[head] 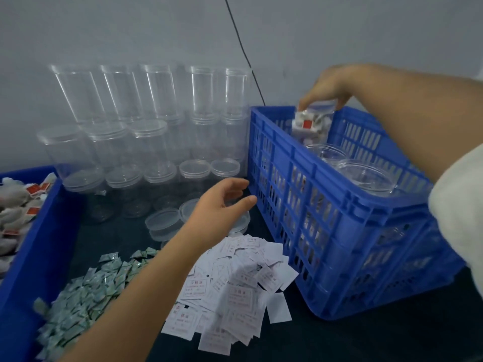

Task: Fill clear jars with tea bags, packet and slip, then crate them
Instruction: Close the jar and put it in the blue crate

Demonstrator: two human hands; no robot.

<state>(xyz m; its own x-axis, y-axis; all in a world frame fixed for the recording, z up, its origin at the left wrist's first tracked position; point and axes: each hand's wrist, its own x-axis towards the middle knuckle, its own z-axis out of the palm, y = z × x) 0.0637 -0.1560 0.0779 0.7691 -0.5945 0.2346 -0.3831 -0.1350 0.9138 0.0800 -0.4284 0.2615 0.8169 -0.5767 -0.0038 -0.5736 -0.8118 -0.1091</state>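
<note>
Jar gripped by right fingers over crate — base hidden; left fingers loose.

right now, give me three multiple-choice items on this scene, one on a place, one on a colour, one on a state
1. Where is the filled jar?
A. on the slips
B. over the crate, gripped by the right hand
C. in the left tray

2. What colour is the crate?
A. blue
B. green
C. grey

3. How is the left hand?
A. pinching a packet
B. open, holding nothing
C. gripping a lid

Key: 1 B, fingers curl round the jar's top above the crate; 2 A, its slotted walls are blue; 3 B, fingers spread, nothing held.
</note>
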